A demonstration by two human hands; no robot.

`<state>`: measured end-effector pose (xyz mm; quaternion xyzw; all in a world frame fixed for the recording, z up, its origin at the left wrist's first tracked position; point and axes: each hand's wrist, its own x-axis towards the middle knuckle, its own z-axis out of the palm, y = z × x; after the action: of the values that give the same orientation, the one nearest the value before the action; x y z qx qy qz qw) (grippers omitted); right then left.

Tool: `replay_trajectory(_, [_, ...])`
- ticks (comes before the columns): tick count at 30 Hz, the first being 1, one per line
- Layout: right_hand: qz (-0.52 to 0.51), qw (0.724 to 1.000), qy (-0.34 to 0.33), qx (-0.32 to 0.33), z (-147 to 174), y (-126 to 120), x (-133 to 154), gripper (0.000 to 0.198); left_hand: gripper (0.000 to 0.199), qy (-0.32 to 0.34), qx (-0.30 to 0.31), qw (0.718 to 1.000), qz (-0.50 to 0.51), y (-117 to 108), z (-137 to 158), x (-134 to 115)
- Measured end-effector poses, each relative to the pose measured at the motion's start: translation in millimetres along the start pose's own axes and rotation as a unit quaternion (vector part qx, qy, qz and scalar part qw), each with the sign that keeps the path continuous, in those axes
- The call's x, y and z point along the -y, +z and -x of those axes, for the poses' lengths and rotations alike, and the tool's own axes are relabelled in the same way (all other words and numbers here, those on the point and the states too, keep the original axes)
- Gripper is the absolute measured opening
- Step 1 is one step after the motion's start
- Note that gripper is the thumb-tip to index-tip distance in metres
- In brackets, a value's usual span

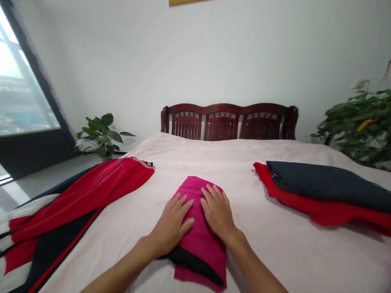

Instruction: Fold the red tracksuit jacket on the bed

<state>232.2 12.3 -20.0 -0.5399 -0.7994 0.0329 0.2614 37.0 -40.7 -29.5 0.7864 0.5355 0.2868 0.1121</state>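
A folded magenta garment (198, 232) with a black part (195, 263) showing near its front end lies on the pink-covered surface (214, 158). My left hand (174, 221) rests on its left side, fingers spread and pointing away from me. On the right side of the cloth lies my right hand (217, 209), also flat with its fingers stretched out. Both hands touch the top of the garment, and neither grips it. What kind of garment it is, I cannot tell.
To the left lies a red, navy and white tracksuit jacket (122, 179). Folded dark clothing (326, 183) sits on a red garment (293, 203) at the right. Behind stands a dark red wooden bench back (221, 122). Potted plants (100, 134) flank the covered surface.
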Motion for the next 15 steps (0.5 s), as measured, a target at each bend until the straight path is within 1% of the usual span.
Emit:
replay_trajectory(2, [0.019, 0.999, -0.004, 0.038, -6, 6, -7, 0.052, 0.058, 0.034, 0.035, 0.994, -0.098, 18, 18, -11])
replay_trajectory(5, [-0.001, 0.997, 0.006, 0.082, -14, 21, -20, 0.054, 0.061, 0.044, 0.050, 0.983, -0.171, 30, 34, -16])
replay_trajectory(7, [-0.067, 0.994, 0.028, 0.076, -19, 29, -29, 0.054, 0.063, 0.057, 0.052, 0.978, -0.192, 31, 38, -15])
replay_trajectory(8, [-0.136, 0.987, 0.061, 0.057, -22, 32, -34, 0.056, 0.065, 0.063, 0.048, 0.977, -0.199, 31, 39, -14])
replay_trajectory(9, [-0.223, 0.969, 0.108, 0.028, -23, 34, -39, 0.060, 0.067, 0.068, 0.039, 0.976, -0.205, 31, 39, -13])
replay_trajectory(10, [-0.311, 0.936, 0.163, -0.007, -23, 36, -43, 0.066, 0.068, 0.070, 0.027, 0.974, -0.212, 32, 40, -11])
replay_trajectory(12, [-0.448, 0.852, 0.262, -0.069, -17, 37, -50, 0.079, 0.071, 0.071, -0.003, 0.972, -0.222, 35, 41, -9])
replay_trajectory(13, [-0.488, 0.819, 0.290, -0.086, -12, 36, -51, 0.083, 0.071, 0.074, -0.016, 0.971, -0.226, 37, 42, -7])
replay_trajectory(14, [-0.517, 0.797, 0.298, -0.092, -4, 34, -51, 0.084, 0.071, 0.078, -0.028, 0.970, -0.227, 39, 43, -6])
replay_trajectory(15, [-0.538, 0.786, 0.291, -0.091, 4, 32, -49, 0.081, 0.070, 0.083, -0.037, 0.970, -0.226, 40, 43, -4])
